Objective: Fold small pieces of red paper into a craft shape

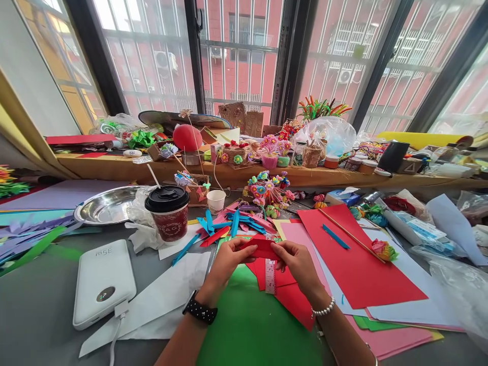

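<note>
Between my two hands a small piece of red paper (pixel 260 248) is held up by its ends. My left hand (pixel 233 256) pinches its left end, and my right hand (pixel 293 258) pinches the right end. Whether the piece is folded is hard to make out. Below lie larger red paper pieces (pixel 293 302) and a pink patterned ruler (pixel 270 278), on top of a green sheet (pixel 244 315). Just beyond my hands is a pile of folded blue paper strips (pixel 235 222), with some red and pink ones among them.
A lidded coffee cup (pixel 170 218) with a straw, a white power bank (pixel 103 284) and a metal dish (pixel 107 206) stand on the left. To the right lies a large red sheet (pixel 366 269) with a stick and paper flower. Crafts crowd the window ledge (pixel 236 175).
</note>
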`<act>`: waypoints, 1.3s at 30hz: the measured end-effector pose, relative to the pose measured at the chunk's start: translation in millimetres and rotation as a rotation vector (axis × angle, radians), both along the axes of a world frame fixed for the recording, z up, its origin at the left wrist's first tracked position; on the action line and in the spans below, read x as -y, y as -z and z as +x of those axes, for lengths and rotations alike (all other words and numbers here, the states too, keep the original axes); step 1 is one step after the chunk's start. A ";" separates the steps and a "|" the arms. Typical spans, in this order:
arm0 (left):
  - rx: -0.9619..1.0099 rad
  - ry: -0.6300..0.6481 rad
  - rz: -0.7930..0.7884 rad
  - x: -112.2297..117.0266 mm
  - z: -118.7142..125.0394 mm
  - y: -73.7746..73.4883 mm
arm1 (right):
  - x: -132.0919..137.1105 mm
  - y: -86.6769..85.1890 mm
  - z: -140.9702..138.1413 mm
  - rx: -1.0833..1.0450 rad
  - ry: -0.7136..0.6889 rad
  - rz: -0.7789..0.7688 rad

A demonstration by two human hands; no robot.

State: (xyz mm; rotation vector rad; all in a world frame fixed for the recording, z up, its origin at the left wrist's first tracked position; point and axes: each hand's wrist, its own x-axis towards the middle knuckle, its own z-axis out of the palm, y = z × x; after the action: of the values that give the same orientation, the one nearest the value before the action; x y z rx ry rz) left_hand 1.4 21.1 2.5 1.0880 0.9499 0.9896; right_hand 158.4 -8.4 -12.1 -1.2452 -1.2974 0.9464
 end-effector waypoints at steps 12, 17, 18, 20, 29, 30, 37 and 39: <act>0.010 0.025 0.039 0.7 2.4 0.6 | 5.7 -11.0 1.3 -0.057 -0.036 -0.007; -0.002 0.022 0.058 2.2 2.6 0.1 | 3.7 -11.3 5.2 -0.045 -0.072 0.007; -0.005 0.019 0.060 2.5 2.6 -0.1 | 3.2 -11.0 5.9 -0.036 -0.074 0.011; -0.011 0.012 0.063 3.1 2.7 -0.4 | 2.2 -9.8 6.8 -0.007 -0.064 0.018; -0.034 0.016 0.068 1.8 3.4 1.0 | 2.0 -3.8 3.4 0.219 0.086 0.112; -0.035 0.015 0.070 1.8 3.4 1.1 | 2.2 -3.8 2.9 0.241 0.099 0.124; -0.046 0.001 0.081 2.1 4.4 -0.2 | 2.1 -2.7 1.0 0.281 0.127 0.152; -0.049 0.005 0.080 1.9 4.3 0.0 | 2.1 -2.3 0.8 0.280 0.130 0.149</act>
State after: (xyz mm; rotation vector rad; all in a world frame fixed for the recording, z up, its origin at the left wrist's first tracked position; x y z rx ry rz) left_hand 5.7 19.2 2.5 1.1855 0.9529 1.0080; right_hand 159.2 -10.5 -9.8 -1.3603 -1.4557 0.5862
